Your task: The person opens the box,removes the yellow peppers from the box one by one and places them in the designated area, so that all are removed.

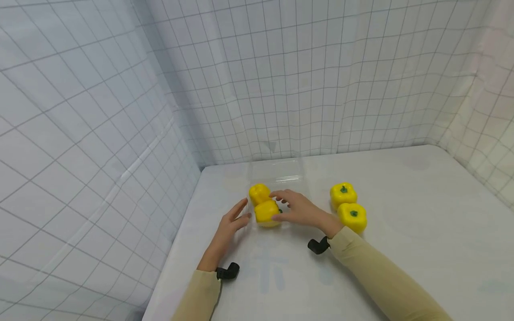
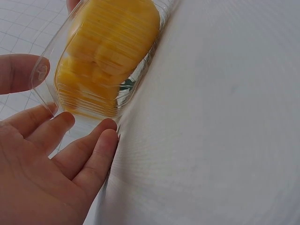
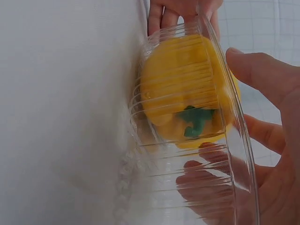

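Note:
Two yellow bell peppers (image 1: 259,194) (image 1: 266,211) lie in the left part of a clear plastic container (image 1: 295,185), one behind the other. My left hand (image 1: 229,227) is at the container's left side, fingers extended; in the left wrist view the fingertips and thumb of that hand (image 2: 51,154) touch the clear wall and rim. My right hand (image 1: 299,208) reaches over the container, its thumb and fingers spread beside the front pepper. The right wrist view shows this pepper (image 3: 183,79) with its green stem through the ribbed wall, and several fingers of my right hand (image 3: 267,154) inside.
The container's clear lid (image 1: 275,170) stands open at the back. Two more yellow peppers (image 1: 343,195) (image 1: 352,217) sit on the white table (image 1: 401,223) to the right, close to my right forearm. Grid-patterned curtains (image 1: 281,89) hang behind and at both sides.

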A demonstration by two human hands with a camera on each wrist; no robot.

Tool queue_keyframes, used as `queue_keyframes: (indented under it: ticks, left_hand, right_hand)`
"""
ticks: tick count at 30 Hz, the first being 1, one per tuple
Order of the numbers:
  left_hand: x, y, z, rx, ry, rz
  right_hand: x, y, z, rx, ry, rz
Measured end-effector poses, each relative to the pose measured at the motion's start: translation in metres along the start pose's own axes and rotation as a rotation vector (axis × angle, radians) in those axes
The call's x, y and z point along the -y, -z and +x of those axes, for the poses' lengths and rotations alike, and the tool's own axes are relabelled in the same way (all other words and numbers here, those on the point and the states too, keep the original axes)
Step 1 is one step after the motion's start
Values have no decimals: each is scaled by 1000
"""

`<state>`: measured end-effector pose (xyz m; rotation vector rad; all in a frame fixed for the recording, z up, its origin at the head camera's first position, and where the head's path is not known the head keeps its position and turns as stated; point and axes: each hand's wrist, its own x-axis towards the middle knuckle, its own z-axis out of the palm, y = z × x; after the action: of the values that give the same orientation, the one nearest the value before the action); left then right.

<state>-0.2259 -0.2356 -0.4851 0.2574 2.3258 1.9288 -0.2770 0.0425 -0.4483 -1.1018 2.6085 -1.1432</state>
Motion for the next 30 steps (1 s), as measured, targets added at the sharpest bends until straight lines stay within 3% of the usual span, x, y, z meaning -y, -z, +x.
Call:
queue_keyframes:
  ticks: [7,19,30]
  left_hand:
    - [0,-1,1,19,-11,-1]
    - [0,1,0,6,-21,23]
    - [-1,0,-1,-1,-17,20]
  right_hand:
    - [-4,-2,6,35,-29,-2]
    - [-5,-4,14,126,-157,89]
    - [-2,-4,15,51,-164,50]
